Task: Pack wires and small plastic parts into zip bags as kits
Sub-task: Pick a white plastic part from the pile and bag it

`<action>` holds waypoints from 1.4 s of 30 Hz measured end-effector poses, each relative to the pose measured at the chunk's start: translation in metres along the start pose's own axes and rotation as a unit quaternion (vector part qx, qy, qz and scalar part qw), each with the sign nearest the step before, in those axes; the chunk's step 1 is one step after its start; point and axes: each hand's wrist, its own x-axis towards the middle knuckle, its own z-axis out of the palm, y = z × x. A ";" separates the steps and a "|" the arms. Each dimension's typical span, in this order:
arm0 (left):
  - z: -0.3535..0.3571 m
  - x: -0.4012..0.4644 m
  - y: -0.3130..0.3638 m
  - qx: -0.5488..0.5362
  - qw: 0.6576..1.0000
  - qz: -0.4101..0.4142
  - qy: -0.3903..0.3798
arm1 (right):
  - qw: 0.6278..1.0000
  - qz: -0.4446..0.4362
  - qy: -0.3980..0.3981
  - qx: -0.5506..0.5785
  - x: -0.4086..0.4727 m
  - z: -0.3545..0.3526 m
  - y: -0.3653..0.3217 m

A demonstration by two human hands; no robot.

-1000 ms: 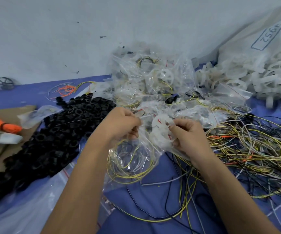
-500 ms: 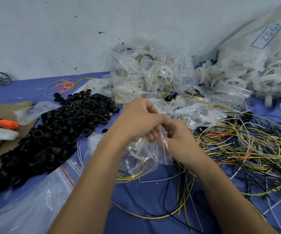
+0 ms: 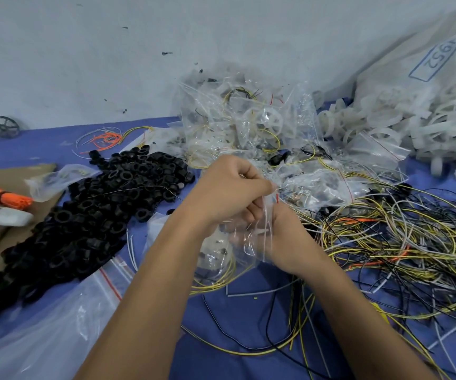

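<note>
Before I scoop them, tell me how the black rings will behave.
The black rings are small, round and loosely heaped, so they will probably scatter and roll. Likely light and stiff, being small plastic parts. Some lie on a slick clear bag and may slide.

Two hands are seen at frame centre, the left hand (image 3: 229,187) and the right hand (image 3: 284,237), with one zip bag (image 3: 248,242) held between them. One heap of black plastic rings (image 3: 84,215), too many to be counted, is seen at left. One pile of filled bags (image 3: 248,127) is seen at upper centre, one heap of white wheels (image 3: 413,133) at upper right, one tangle of wires (image 3: 399,242) at right, one orange bundle (image 3: 2,196) at left edge, and one dark wheel (image 3: 3,127) at upper left.
</note>
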 end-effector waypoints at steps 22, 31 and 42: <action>0.029 0.034 -0.053 0.215 0.945 0.116 0.217 | 0.908 0.048 0.253 -0.330 0.117 -0.050 0.004; 0.029 0.041 -0.056 0.225 0.943 0.120 0.214 | 0.835 0.092 -0.058 -0.539 0.204 -0.080 0.061; 0.029 0.040 -0.057 0.273 0.928 0.139 0.212 | 0.782 0.197 0.043 -0.590 0.210 -0.109 0.056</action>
